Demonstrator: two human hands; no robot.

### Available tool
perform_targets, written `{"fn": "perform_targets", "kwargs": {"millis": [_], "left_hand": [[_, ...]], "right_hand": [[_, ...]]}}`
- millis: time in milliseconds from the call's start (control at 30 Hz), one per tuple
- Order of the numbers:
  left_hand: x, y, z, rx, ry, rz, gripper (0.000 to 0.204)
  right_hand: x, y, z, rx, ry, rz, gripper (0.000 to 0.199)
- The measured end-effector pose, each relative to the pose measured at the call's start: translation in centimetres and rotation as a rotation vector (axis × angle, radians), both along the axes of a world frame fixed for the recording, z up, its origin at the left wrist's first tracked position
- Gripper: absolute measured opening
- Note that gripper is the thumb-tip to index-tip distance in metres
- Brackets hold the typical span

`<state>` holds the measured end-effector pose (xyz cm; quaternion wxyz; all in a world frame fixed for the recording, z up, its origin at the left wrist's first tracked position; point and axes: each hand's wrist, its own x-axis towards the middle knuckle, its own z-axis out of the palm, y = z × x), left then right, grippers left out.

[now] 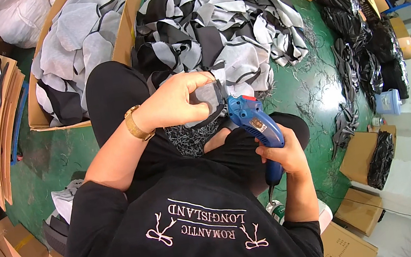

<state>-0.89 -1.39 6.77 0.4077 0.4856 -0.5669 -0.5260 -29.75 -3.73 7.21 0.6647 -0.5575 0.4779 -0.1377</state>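
My right hand (283, 152) is wrapped round the handle of a blue electric fabric cutter (257, 120), whose cord hangs from its lower end. The cutter's head meets the edge of a grey and black fabric piece (206, 97). My left hand (179, 100), with a gold watch (135, 124) at the wrist, pinches that piece between thumb and fingers. Beyond my hands lies a large heap of grey and black fabric pieces (237, 59). Thin dark trimmings (191, 137) lie beneath the left hand, between my legs.
A cardboard box (133, 19) filled with grey fabric pieces stands at the far left. Stacked cardboard with black strips (8, 106) is at the left. Black plastic bags (343, 12) and more cartons (359, 210) line the right. Scraps litter the green floor (313, 92).
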Motion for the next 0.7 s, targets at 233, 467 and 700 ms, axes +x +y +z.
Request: {"fn": "perform_targets", "kwargs": {"millis": [233,467,700], "left_hand": [[0.0,-0.3,-2.0,-0.025,-0.041,-0.111,0.047],[-2.3,0.0,-3.7,0.049,0.228,-0.024,0.046],[-4.3,0.4,-6.8,0.407,0.93,0.081,0.031]], "right_hand": [[1.7,-1.1,-0.8,0.017,-0.15,-0.074,0.032],[5.3,-1.8,-1.3,-0.166,-0.249,-0.302,0.034],[7.0,-1.6,-1.7,-0.331,-0.055,-0.242,0.038]]}}
